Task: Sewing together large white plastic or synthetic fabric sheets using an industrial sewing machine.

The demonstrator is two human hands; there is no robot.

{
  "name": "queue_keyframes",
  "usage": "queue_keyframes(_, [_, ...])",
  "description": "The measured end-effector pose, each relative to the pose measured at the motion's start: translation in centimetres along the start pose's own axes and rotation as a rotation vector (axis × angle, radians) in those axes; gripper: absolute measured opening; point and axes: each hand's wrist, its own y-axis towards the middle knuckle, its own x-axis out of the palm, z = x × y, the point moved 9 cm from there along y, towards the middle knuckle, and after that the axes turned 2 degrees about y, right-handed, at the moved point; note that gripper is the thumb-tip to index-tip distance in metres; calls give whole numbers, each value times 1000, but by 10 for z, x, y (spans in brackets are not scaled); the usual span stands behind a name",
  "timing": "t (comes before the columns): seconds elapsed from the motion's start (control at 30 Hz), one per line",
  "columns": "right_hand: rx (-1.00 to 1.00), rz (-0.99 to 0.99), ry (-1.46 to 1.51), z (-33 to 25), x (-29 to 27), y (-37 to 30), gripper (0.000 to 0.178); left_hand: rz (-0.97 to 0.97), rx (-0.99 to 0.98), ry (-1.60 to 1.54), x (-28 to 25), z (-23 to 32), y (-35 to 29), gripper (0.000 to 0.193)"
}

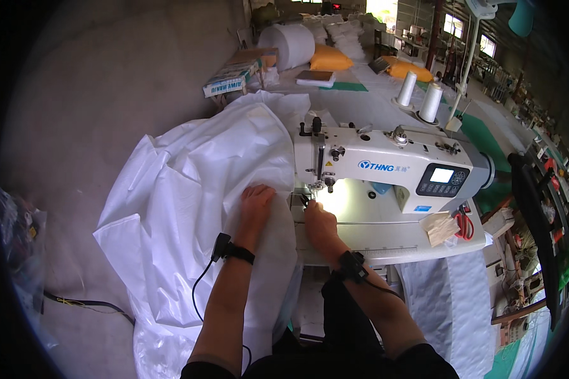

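A large white plastic-like sheet (189,164) hangs in folds over the left side of the sewing machine table, up to the needle area. My left hand (256,201) lies on this sheet with its fingers stretched out over it. By the needle and presser foot of the white sewing machine (360,151), my right hand (320,221) is closed, thumb and fingers together. Something small and dark shows at its fingertips, too small to name. The machine's lamp lights the bed just right of that hand.
Red-handled scissors (464,226) and a tan piece of material (439,227) lie at the bed's right end. Two white thread cones (431,103) stand behind the machine. Further back are orange sacks (330,58) and a white roll (287,47). A cable (85,302) crosses the floor.
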Motion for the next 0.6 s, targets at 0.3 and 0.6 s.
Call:
queue_keyframes(0.3, [-17,-53,-114,-28,11,12,22,72,-43,-31,-16,-13,-6,13])
queue_keyframes(0.6, [-86,36,-235,-27,-46,-1,38,221,-889,-1107,-120,-62,-163,17])
